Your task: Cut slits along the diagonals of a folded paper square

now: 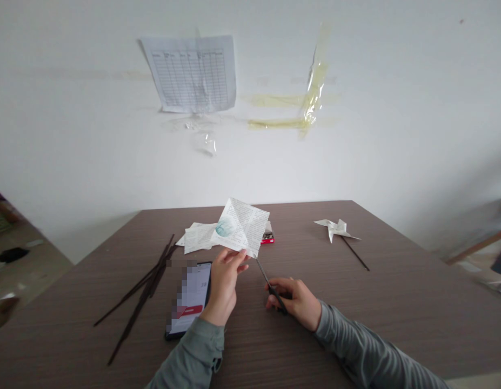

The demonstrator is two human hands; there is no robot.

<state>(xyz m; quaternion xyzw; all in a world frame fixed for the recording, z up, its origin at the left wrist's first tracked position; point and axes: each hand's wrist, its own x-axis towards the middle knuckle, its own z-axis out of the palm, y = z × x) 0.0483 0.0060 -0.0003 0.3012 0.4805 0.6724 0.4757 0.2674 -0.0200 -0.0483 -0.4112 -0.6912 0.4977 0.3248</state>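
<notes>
My left hand pinches the near edge of a square paper sheet, holding it raised above the table. Print covers the sheet, with a round blue-green picture on its left part and crease lines crossing it. In my right hand is a pair of scissors with dark handles, my fingers closed around them. Their narrow blades point up and away, and the tip meets the sheet's near corner. Whether the blades are parted is too small to tell.
Paper sheets lie behind my left hand, near a red box of small items. Left are thin dark sticks and a phone. A paper pinwheel on a stick lies at right. The table meets a white wall.
</notes>
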